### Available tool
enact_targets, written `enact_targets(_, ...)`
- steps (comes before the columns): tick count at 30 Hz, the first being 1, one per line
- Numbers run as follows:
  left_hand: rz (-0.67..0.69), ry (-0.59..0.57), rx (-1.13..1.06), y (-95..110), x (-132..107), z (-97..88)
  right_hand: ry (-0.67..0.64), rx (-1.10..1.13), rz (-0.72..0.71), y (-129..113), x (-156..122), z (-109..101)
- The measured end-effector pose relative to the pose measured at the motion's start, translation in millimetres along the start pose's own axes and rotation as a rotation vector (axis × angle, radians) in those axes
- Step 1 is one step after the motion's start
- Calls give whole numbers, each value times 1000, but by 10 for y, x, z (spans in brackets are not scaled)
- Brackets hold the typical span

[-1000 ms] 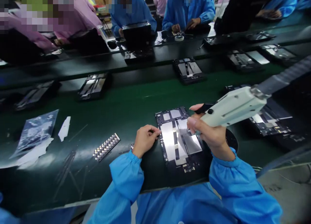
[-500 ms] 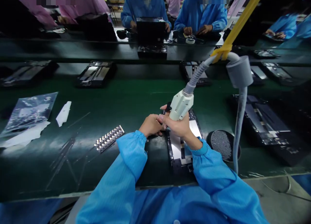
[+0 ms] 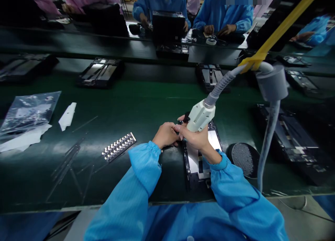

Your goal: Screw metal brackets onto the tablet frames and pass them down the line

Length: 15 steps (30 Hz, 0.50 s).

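My right hand (image 3: 195,136) is wrapped round a pale electric screwdriver (image 3: 201,115) with a black lever, tilted over an opened tablet-like device (image 3: 192,160). Silvery panels show inside the device's black frame, and my right wrist covers part of it. Beside the device's upper left edge, my left hand (image 3: 166,134) has its fingers bent and pressed together, meeting my right fingertips. Whatever the left fingers pinch is hidden, as is the screwdriver's tip. To the left lies a dark strip card (image 3: 119,147) with rows of small pale pieces.
A round black dish (image 3: 244,159) of tiny metallic bits sits right of the device. The grey cable (image 3: 269,140) hangs there from a yellow strap (image 3: 285,28). Another device (image 3: 293,136) lies farther right. A plastic bag (image 3: 31,112) and white scraps (image 3: 67,116) lie left. Co-workers sit opposite.
The view has shifted slightly, so most of the bench sits a little differently in the picture. Both hands keep the same hold over the device.
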<state>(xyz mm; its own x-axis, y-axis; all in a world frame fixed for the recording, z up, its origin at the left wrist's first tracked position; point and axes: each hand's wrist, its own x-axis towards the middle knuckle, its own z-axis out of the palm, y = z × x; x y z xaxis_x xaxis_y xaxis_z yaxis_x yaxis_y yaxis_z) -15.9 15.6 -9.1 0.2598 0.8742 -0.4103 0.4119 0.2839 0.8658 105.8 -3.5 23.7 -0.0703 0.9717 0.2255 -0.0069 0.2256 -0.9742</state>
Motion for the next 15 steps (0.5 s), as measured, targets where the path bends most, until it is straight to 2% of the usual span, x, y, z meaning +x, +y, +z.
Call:
enact_targets(2, 24, -24, -2, 8, -54, -57, -5, -9, -26, -22, -26, 14)
enact_targets(5, 53, -4, -12, -29, -275, -276, -9, -29, -50, -29, -54, 17)
enact_targets(7, 58, 89, 63, -95, -510, -461, -7, -37, -41, -7, -58, 17)
enact_targets(10, 63, 260, 344, -228, -869, -632, 8, -41, -25, 30, -67, 41)
enact_targets(12, 90, 360, 501, -338, -1023, -637, 46, -41, -28, 16, -85, 64)
enact_targets(15, 127, 463, 595, -553, -1062, -582, 76, -35, -55, -93, -89, 21)
